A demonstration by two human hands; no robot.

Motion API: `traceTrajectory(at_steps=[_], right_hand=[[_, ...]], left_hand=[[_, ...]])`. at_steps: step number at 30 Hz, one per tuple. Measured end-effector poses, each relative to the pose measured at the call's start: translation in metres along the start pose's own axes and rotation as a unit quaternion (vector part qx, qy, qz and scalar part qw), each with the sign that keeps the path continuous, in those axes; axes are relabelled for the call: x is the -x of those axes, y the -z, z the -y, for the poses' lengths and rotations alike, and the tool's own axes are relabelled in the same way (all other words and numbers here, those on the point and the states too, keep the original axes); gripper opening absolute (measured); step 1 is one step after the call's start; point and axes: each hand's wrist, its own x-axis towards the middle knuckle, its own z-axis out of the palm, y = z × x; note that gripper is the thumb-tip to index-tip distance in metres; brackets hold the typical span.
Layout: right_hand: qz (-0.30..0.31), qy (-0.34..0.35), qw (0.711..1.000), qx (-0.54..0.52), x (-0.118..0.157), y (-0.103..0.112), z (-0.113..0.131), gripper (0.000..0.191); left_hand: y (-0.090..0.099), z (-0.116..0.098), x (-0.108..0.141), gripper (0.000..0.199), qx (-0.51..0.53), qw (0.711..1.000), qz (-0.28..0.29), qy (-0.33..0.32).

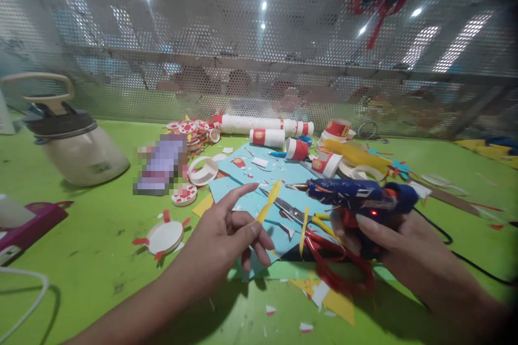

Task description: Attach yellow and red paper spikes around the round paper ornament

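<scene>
Between thumb and finger, my left hand [237, 229] pinches a narrow yellow paper strip [270, 202] that points up and to the right. My right hand [400, 248] is wrapped round a blue hot glue gun [356, 194] with a small red light on its side. The gun's nozzle points left, towards the strip, and a gap shows between them. Beneath the hands lie red-handled scissors [340, 264] and a yellow-handled tool [324, 223] with metal blades, partly overlapping. Light blue paper sheets [226, 194] spread under them, strewn with scraps.
A pale jug [87, 153] with a dark lid stands at the left, near a phone [162, 164]. Red-and-white paper cups [267, 137] lie at the back. A white disc with red tabs [165, 237] sits left of my hand. A black cord [481, 269] runs right.
</scene>
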Motion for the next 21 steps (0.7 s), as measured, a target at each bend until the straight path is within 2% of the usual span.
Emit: traceTrajectory(at_steps=[4, 12, 18, 21], right_hand=[[0.022, -0.001, 0.999, 0.042, 0.001, -0.003, -0.004, 0.019], [-0.009, 0.007, 0.999, 0.037, 0.004, -0.015, -0.001, 0.017], [0.079, 0.0, 0.996, 0.036, 0.001, -0.006, -0.007, 0.019], [0.086, -0.002, 0.996, 0.033, -0.001, -0.004, -0.008, 0.019]], left_hand=[[0.003, -0.001, 0.003, 0.065, 0.048, 0.998, 0.034, 0.003], [0.004, -0.001, 0.003, 0.061, 0.104, 0.993, 0.049, 0.017], [0.003, 0.003, 0.003, 0.055, 0.121, 0.991, 0.063, 0.011], [0.003, 0.003, 0.003, 0.05, 0.125, 0.99, 0.067, 0.01]])
